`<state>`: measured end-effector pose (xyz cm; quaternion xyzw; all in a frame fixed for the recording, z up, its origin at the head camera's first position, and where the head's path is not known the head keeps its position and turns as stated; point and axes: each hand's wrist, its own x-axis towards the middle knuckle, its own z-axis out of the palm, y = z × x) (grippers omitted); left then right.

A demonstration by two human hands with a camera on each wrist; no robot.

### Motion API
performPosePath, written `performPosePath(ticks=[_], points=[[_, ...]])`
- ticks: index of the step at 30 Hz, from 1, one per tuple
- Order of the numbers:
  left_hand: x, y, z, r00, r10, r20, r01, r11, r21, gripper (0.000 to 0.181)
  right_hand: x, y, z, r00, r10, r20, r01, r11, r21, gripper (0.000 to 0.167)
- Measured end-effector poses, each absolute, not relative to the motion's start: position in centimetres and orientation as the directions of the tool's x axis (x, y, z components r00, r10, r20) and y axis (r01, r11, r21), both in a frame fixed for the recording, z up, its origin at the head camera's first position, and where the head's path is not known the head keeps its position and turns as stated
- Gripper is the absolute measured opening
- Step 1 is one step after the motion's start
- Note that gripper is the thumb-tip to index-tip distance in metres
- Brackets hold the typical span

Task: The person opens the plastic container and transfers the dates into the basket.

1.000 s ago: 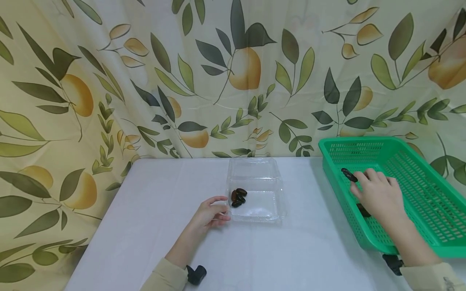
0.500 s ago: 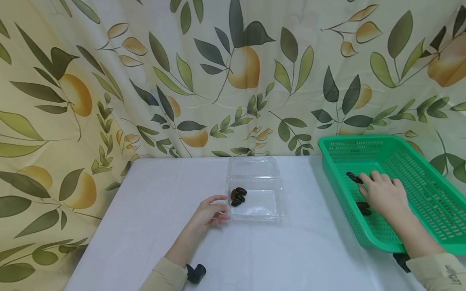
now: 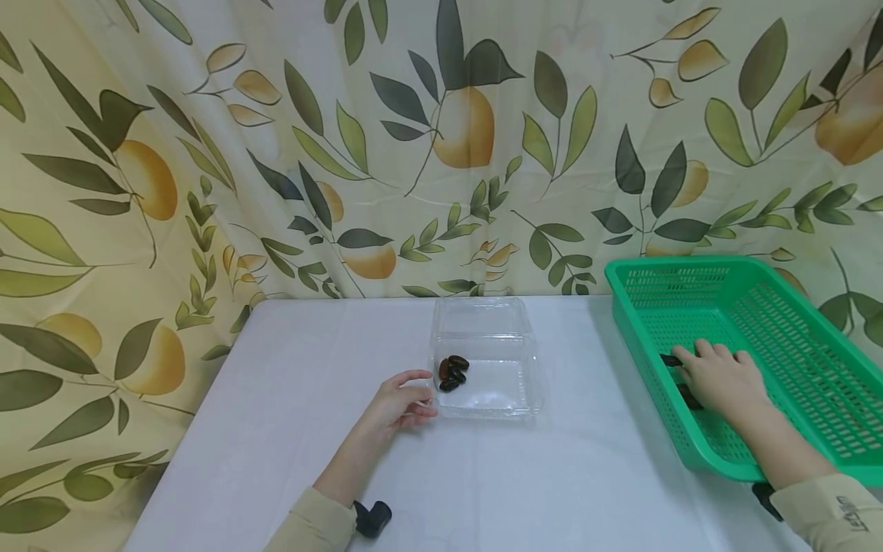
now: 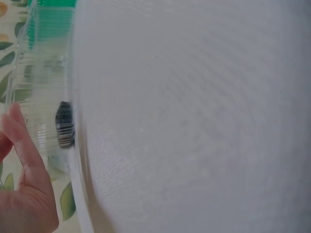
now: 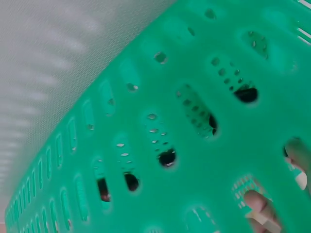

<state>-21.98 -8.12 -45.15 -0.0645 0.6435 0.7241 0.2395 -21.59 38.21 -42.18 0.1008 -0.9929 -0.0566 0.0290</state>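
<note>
Dark brown oblong piece: seen inside the green plastic basket, at the right hand's fingertips, partly covered by them.
Right hand: lowered into basket, fingers bent downward; whether the piece is gripped or only touched cannot be told.
Second dark patch: seen under the right hand, mostly hidden.
Left hand: fingers relaxed, nothing gripped, placed at the left wall of the clear plastic box.
Cluster of dark brown glossy oval pieces: gathered at box's left side, near left fingertips.
Box: thin, transparent, ribbed walls, lid folded back.
Basket: rigid, pierced by elongated slots; dark pieces glimpsed through them in right wrist view.
White cloth: finely woven, spread under both containers.
Versus half a second ago: right hand shifted slightly toward the person, fingertip piece more covered; left hand and box unmoved.
</note>
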Motion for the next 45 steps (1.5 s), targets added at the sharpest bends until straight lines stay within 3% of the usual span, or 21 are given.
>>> performPosePath(ticks=[4, 8, 20, 34, 45], points=[[-22.5, -8.1, -46.4, -0.877, 0.257, -0.406, -0.434, -0.060, 0.899, 0.046, -21.6, 38.4, -42.4, -0.980, -0.200, 0.019, -0.197, 0.974, 0.111, 0.033], [-22.1, -8.0, -45.3, -0.876, 0.264, -0.404, -0.432, -0.055, 0.900, 0.046, -21.7, 38.5, -42.5, -0.980, -0.198, 0.025, -0.194, 0.975, 0.108, 0.032], [-22.6, -8.1, -46.7, -0.887, 0.230, -0.401, -0.422, -0.045, 0.906, 0.043, -21.4, 37.6, -42.1, -0.966, -0.196, 0.170, -0.184, 0.979, 0.082, 0.031], [-22.7, -8.0, -46.9, -0.887, 0.218, -0.407, -0.428, -0.061, 0.902, 0.043, -19.7, 33.0, -39.5, -0.911, -0.190, 0.367, -0.192, 0.981, 0.031, 0.036], [-22.6, -7.9, -46.7, -0.884, 0.216, -0.414, -0.435, -0.061, 0.898, 0.043, -20.2, 27.5, -39.1, -0.849, -0.266, 0.456, -0.285, 0.958, 0.029, 0.035]])
